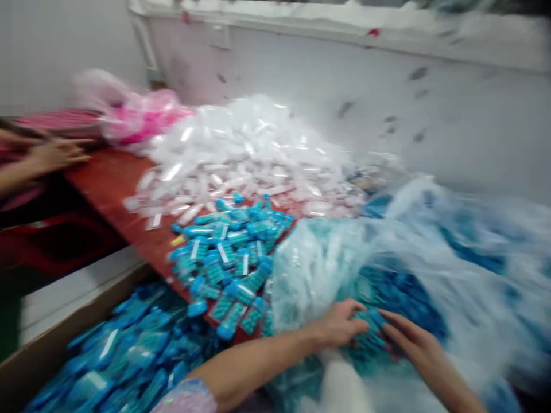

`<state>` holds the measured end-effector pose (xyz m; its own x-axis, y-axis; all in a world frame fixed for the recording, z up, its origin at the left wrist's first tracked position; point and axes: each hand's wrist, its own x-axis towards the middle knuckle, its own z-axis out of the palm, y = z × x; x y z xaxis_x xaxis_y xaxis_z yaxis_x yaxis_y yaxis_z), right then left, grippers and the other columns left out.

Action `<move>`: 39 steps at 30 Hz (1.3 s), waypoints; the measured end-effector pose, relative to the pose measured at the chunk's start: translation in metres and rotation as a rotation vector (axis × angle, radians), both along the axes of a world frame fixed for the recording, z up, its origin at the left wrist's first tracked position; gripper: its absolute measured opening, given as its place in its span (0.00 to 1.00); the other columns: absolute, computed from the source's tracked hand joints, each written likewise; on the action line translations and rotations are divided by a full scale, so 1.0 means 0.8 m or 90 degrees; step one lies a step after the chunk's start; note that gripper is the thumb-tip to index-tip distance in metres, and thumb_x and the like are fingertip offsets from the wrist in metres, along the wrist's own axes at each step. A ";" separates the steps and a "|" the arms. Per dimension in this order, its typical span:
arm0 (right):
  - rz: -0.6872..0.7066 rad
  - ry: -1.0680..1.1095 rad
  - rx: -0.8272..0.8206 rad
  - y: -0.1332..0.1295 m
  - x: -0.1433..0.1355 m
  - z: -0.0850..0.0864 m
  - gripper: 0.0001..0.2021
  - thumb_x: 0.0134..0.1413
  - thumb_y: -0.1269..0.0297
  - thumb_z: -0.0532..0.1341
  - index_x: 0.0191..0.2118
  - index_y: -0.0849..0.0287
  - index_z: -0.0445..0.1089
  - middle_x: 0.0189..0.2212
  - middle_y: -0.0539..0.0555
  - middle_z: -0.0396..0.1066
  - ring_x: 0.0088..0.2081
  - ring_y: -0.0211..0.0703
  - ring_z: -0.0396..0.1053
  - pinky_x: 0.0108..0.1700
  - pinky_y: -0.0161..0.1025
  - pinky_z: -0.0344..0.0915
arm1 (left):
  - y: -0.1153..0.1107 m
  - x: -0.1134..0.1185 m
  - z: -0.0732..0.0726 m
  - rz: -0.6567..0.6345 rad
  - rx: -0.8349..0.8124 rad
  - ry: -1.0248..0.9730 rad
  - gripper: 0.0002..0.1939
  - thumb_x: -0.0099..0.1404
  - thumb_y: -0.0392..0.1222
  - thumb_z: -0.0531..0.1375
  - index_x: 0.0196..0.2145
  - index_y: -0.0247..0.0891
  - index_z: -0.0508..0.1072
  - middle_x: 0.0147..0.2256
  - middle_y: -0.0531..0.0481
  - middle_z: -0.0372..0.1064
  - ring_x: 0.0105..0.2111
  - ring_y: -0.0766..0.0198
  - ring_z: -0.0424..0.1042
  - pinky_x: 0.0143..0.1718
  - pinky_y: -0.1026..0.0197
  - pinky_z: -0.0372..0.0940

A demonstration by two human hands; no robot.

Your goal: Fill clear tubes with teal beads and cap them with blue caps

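My left hand [344,326] is at the opening of a clear plastic bag [318,269], its fingers curled over something I cannot make out. Close on its right, my right hand [407,335] has its fingers bent around a small blue-capped piece [375,318], blurred by motion. Teal pieces lie under both hands, and darker blue caps [400,292] fill the bag behind them. Left of the bag, filled blue-capped bottles [224,249] are heaped on the red table [112,172].
Clear empty containers [253,137] are piled along the wall. A cardboard box [77,327] of blue bottles stands at the lower left. Pink plastic bags [146,112] lie at the back left. Another person's hand [55,155] is at the left edge. More bags [482,241] lie right.
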<state>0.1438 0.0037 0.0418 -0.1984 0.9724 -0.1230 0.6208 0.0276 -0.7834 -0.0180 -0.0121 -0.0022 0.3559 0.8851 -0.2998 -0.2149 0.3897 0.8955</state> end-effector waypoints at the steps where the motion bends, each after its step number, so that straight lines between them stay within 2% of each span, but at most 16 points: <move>1: -0.015 0.030 -0.039 -0.003 0.002 -0.001 0.21 0.40 0.49 0.59 0.38 0.58 0.73 0.17 0.51 0.69 0.18 0.42 0.66 0.18 0.36 0.65 | 0.001 -0.003 0.005 0.007 0.007 -0.015 0.20 0.52 0.41 0.58 0.44 0.39 0.66 0.27 0.53 0.65 0.20 0.72 0.60 0.20 0.68 0.58; 3: -0.037 0.093 -0.046 -0.008 0.002 -0.005 0.21 0.46 0.52 0.56 0.44 0.59 0.69 0.22 0.51 0.71 0.23 0.42 0.68 0.25 0.38 0.68 | 0.003 -0.006 0.010 0.015 0.025 -0.048 0.19 0.54 0.43 0.56 0.44 0.37 0.65 0.29 0.52 0.65 0.20 0.73 0.60 0.19 0.70 0.56; 5: -0.045 0.131 -0.029 -0.013 -0.002 -0.009 0.20 0.50 0.55 0.54 0.46 0.59 0.66 0.25 0.52 0.71 0.27 0.42 0.69 0.30 0.38 0.68 | 0.003 -0.005 0.014 0.007 0.028 -0.053 0.18 0.55 0.45 0.56 0.43 0.36 0.64 0.27 0.53 0.64 0.18 0.74 0.59 0.18 0.70 0.55; 8: -0.038 0.145 -0.024 -0.019 -0.006 -0.010 0.15 0.51 0.56 0.53 0.40 0.60 0.67 0.22 0.50 0.68 0.25 0.40 0.67 0.28 0.36 0.65 | -0.002 -0.004 0.020 -0.011 0.036 -0.044 0.21 0.55 0.46 0.56 0.45 0.34 0.62 0.24 0.55 0.64 0.15 0.73 0.59 0.16 0.70 0.55; 14: -0.037 0.134 -0.042 -0.018 0.001 -0.006 0.14 0.48 0.55 0.55 0.33 0.59 0.70 0.16 0.47 0.65 0.19 0.38 0.62 0.22 0.34 0.61 | -0.009 0.004 0.030 -0.013 0.028 -0.033 0.27 0.53 0.42 0.57 0.50 0.35 0.59 0.31 0.51 0.67 0.14 0.75 0.60 0.15 0.69 0.56; 18: -0.084 0.142 0.016 -0.017 0.001 -0.013 0.16 0.43 0.51 0.57 0.32 0.57 0.72 0.16 0.49 0.67 0.20 0.41 0.65 0.23 0.35 0.64 | -0.005 0.012 0.036 0.025 -0.009 -0.061 0.29 0.51 0.40 0.56 0.52 0.33 0.59 0.23 0.54 0.65 0.13 0.74 0.59 0.14 0.69 0.54; 21: -0.114 0.147 0.075 -0.020 -0.002 -0.017 0.16 0.42 0.50 0.57 0.31 0.56 0.73 0.17 0.50 0.69 0.20 0.42 0.67 0.23 0.35 0.66 | -0.002 0.013 0.041 0.019 -0.015 -0.065 0.31 0.49 0.38 0.56 0.53 0.33 0.59 0.21 0.56 0.64 0.12 0.73 0.59 0.12 0.70 0.53; 23: -0.107 0.134 0.108 -0.027 -0.005 -0.017 0.16 0.43 0.51 0.58 0.31 0.56 0.74 0.19 0.51 0.71 0.22 0.43 0.68 0.26 0.36 0.67 | -0.004 0.012 0.044 0.014 -0.015 -0.034 0.30 0.49 0.37 0.56 0.52 0.33 0.60 0.21 0.56 0.64 0.11 0.73 0.58 0.12 0.70 0.51; 27: -0.076 0.107 0.171 -0.037 -0.012 -0.012 0.16 0.47 0.53 0.57 0.36 0.58 0.74 0.26 0.54 0.73 0.27 0.44 0.70 0.34 0.38 0.67 | -0.009 0.012 0.046 0.066 -0.025 0.018 0.26 0.52 0.38 0.54 0.50 0.34 0.62 0.20 0.57 0.62 0.11 0.74 0.56 0.11 0.70 0.48; 33: -0.083 0.182 0.025 -0.035 -0.018 -0.011 0.16 0.53 0.56 0.53 0.38 0.61 0.72 0.18 0.50 0.67 0.21 0.39 0.65 0.25 0.34 0.64 | -0.012 0.007 0.052 0.020 0.001 0.051 0.33 0.52 0.43 0.57 0.55 0.33 0.54 0.24 0.54 0.66 0.13 0.72 0.59 0.13 0.68 0.51; 35: -0.079 0.156 0.069 -0.038 -0.018 -0.007 0.15 0.54 0.57 0.53 0.38 0.61 0.72 0.20 0.51 0.68 0.23 0.39 0.65 0.27 0.34 0.64 | -0.014 0.005 0.057 0.028 -0.011 0.039 0.32 0.52 0.44 0.57 0.54 0.33 0.56 0.24 0.55 0.65 0.13 0.73 0.58 0.12 0.69 0.50; 39: 0.003 0.083 0.194 -0.046 -0.016 0.004 0.13 0.55 0.62 0.52 0.37 0.59 0.72 0.25 0.52 0.71 0.26 0.38 0.67 0.31 0.34 0.63 | -0.017 0.008 0.063 0.054 -0.036 0.003 0.27 0.51 0.47 0.59 0.48 0.34 0.61 0.19 0.59 0.61 0.11 0.75 0.55 0.11 0.69 0.44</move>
<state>0.1306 -0.0328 0.0446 -0.1981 0.9596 0.1998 0.5148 0.2753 -0.8119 -0.0114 -0.0255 0.0483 0.2788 0.8939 -0.3509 -0.2457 0.4197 0.8738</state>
